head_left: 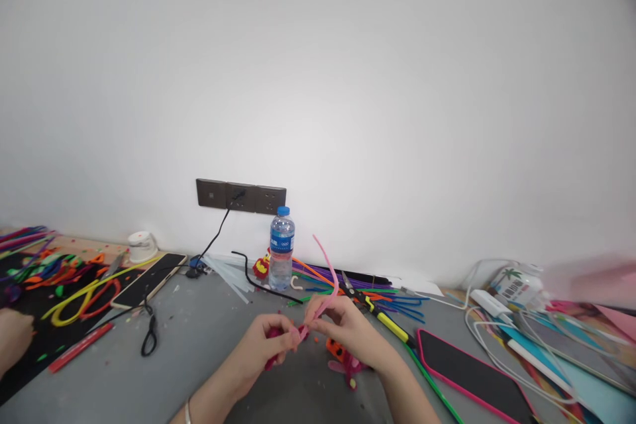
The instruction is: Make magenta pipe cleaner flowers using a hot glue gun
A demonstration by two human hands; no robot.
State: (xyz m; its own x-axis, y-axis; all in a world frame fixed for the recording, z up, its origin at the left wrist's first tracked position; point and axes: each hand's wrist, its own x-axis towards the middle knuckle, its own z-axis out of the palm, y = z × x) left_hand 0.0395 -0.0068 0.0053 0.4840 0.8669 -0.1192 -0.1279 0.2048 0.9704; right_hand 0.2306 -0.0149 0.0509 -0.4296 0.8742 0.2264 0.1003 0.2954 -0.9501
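Both my hands meet low in the middle of the view over the grey table (209, 344). My left hand (265, 344) is closed around a small magenta pipe-cleaner piece (274, 332). My right hand (342, 328) pinches a light pink pipe cleaner (326, 271) whose free end curves up and away from me. The two pieces touch between my fingertips. An orange and pink pipe-cleaner figure (342, 359) lies on the table just under my right hand.
A water bottle (281, 248) stands by the wall under a socket strip (241, 197). Pliers with yellow handles (377, 315) and several coloured pipe cleaners (392, 301) lie behind my hands. Black scissors (149, 338), two phones (472, 374) (149, 278) and cables surround them. Another person's hand (12, 338) is at far left.
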